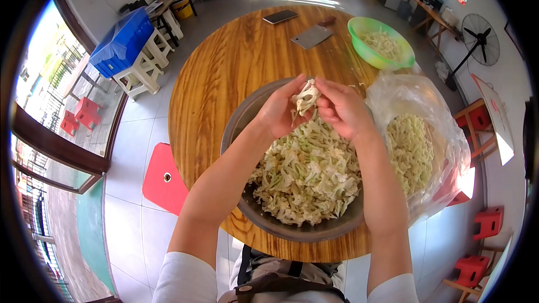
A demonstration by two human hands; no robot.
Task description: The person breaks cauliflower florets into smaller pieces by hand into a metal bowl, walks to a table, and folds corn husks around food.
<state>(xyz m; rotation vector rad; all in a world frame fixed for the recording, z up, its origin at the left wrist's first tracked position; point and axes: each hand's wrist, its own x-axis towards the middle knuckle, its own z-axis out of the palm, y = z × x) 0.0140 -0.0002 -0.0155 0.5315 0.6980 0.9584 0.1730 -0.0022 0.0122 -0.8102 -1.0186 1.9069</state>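
Note:
Between my two hands is a pale cauliflower piece (307, 99), raised over the far part of a wide metal basin (234, 129). My left hand (279, 109) grips its left side, and my right hand (343, 106) pinches it from the right with curled fingers. Below them the basin holds a heap of small cauliflower florets (309, 177) with light green stems. Right of the basin, an open clear plastic bag (443, 134) contains more cauliflower pieces (410, 151).
On the round wooden table (219, 67) lie a cleaver (312, 37) and a phone (280, 17). A green plastic colander (400, 62) with cauliflower pieces stands at the far right. A red stool (163, 177) is left of the table. A standing fan (480, 39) is beyond the right side.

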